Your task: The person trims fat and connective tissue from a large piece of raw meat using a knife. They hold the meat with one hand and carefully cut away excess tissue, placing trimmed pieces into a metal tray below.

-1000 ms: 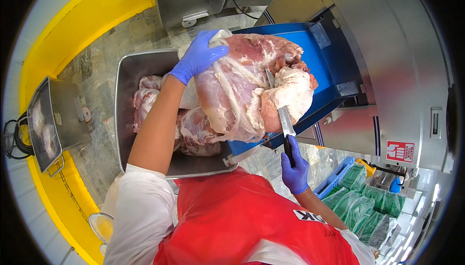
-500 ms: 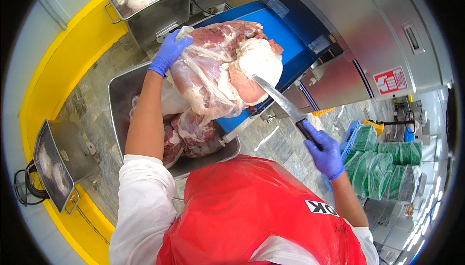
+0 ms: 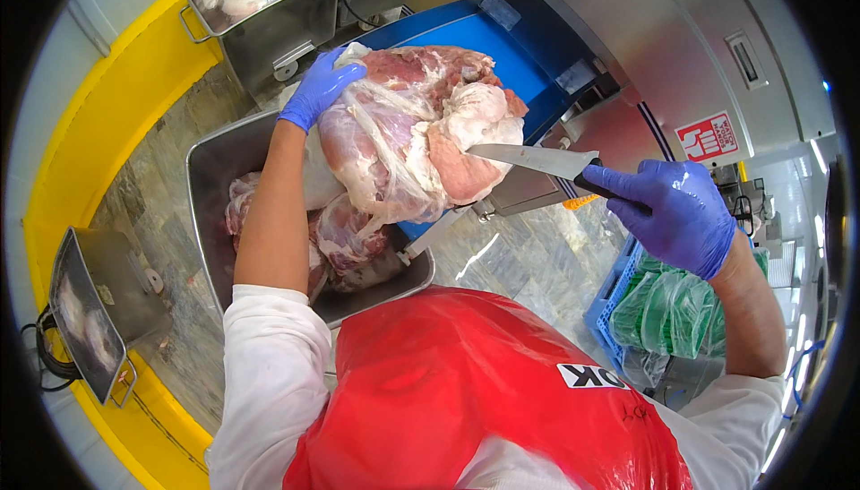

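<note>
The right hand (image 3: 676,212) has swung up and outward, fingers clamped round the knife (image 3: 545,159), its blade now flatter. The left arm reaches forward, its hand (image 3: 322,89) gripping the raw meat's (image 3: 381,145) edge; the meat lies on the blue tray (image 3: 530,58), beside a steel bin (image 3: 235,154).

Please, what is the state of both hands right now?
Left hand: closed, holding the meat at its upper left edge.
Right hand: closed, holding the knife.

A wheeled metal bin (image 3: 287,33) stands beside the yellow curb (image 3: 76,136). A red-and-white sign (image 3: 708,138) marks the steel housing (image 3: 654,51). A blue crate (image 3: 606,305) adjoins green bundles (image 3: 674,315).
</note>
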### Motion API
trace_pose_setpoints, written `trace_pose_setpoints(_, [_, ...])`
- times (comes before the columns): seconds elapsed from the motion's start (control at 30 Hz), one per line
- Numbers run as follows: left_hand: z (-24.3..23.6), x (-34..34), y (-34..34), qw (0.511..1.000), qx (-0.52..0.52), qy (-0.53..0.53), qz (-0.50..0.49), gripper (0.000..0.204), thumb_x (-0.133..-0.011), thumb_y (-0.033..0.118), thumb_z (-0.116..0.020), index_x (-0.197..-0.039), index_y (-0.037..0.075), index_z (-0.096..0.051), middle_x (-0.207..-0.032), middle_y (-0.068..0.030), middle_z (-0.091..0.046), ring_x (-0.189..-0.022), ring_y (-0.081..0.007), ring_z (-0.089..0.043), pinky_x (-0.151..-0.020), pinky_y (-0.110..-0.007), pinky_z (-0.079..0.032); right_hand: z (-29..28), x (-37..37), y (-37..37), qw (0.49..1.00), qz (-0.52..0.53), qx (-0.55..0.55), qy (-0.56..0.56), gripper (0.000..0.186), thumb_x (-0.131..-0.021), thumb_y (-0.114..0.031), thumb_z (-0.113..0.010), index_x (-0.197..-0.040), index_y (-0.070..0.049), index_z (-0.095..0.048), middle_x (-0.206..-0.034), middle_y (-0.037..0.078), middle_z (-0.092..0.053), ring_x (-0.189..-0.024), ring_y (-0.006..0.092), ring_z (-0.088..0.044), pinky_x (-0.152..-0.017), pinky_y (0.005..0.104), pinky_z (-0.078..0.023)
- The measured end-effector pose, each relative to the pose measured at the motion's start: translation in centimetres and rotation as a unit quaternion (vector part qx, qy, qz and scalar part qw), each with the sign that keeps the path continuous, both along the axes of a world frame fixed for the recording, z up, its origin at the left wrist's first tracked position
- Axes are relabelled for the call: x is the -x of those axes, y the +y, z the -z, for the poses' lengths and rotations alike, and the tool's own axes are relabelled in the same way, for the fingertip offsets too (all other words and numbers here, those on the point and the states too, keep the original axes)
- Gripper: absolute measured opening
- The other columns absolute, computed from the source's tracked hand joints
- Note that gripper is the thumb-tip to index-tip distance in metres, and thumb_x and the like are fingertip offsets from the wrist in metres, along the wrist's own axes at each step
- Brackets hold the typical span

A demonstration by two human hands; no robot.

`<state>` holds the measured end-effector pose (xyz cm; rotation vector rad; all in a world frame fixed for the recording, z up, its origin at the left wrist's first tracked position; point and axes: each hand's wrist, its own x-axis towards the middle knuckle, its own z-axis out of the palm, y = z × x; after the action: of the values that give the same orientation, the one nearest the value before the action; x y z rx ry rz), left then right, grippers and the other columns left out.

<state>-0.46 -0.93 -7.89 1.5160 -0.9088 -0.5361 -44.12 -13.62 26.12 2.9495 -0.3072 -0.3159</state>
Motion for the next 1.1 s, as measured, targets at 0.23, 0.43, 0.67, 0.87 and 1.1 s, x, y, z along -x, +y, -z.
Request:
trace_pose_setpoints(0.23, [0.0, 0.2, 0.0, 1.000, -0.015, 0.001, 0.027, 0.063, -0.094, 0.036, -0.080, -0.144, 0.001, -0.068, -0.138, -0.0169, -0.072, -0.125, -0.0259, -0.067, -0.112, -0.039, -0.051, -0.6, -3.0, -1.2, 0.998, 0.019, -0.025, 0.052, 0.036, -0.091, -0.018, -0.084, -0.127, -0.022, -0.084, -0.074, 0.015, -0.069, -0.065, 0.0332, -0.069, -0.062, 0.0456, -0.056])
trace_pose_setpoints(0.43, [2.0, 0.4, -0.3, 0.998, -0.015, -0.005, -0.060, 0.062, -0.092, 0.036, -0.081, -0.141, 0.000, -0.069, -0.142, -0.0201, -0.067, -0.131, -0.0291, -0.064, -0.114, -0.041, -0.049, 1.6, -2.1, -2.5, 0.996, 0.047, -0.055, 0.055, 0.042, -0.094, -0.021, -0.082, -0.136, -0.027, -0.081, -0.073, 0.014, -0.068, -0.061, 0.0322, -0.069, -0.059, 0.0440, -0.056])
trace_pose_setpoints(0.67, [-0.1, 0.4, -0.3, 0.999, -0.038, -0.011, -0.027, 0.059, -0.092, 0.034, -0.081, -0.139, 0.000, -0.070, -0.135, -0.0201, -0.070, -0.127, -0.0287, -0.065, -0.112, -0.041, -0.050, 14.4, 8.0, -0.8, 0.983, 0.111, -0.128, -0.072, 0.058, -0.097, -0.024, -0.080, -0.153, -0.032, -0.067, -0.072, 0.011, -0.063, -0.059, 0.0323, -0.067, -0.054, 0.0436, -0.055])
trace_pose_setpoints(0.87, [-0.7, 1.6, 0.8, 0.999, -0.036, 0.010, -0.037, 0.055, -0.095, 0.032, -0.080, -0.139, 0.000, -0.071, -0.132, -0.0151, -0.073, -0.120, -0.0225, -0.067, -0.107, -0.037, -0.053, 21.3, 8.6, -1.7, 0.962, 0.147, -0.183, -0.138, 0.062, -0.098, -0.023, -0.079, -0.157, -0.032, -0.064, -0.076, 0.016, -0.068, -0.063, 0.0384, -0.069, -0.060, 0.0510, -0.057])
trace_pose_setpoints(1.1, [2.4, 1.9, 3.1, 0.983, -0.066, 0.112, -0.130, 0.063, -0.095, 0.035, -0.082, -0.145, 0.000, -0.067, -0.132, -0.0136, -0.073, -0.120, -0.0219, -0.066, -0.109, -0.037, -0.052, 17.1, 5.7, -5.5, 0.956, 0.085, -0.250, -0.127, 0.064, -0.096, -0.013, -0.080, -0.157, -0.029, -0.064, -0.075, 0.013, -0.068, -0.065, 0.0355, -0.072, -0.063, 0.0463, -0.059])
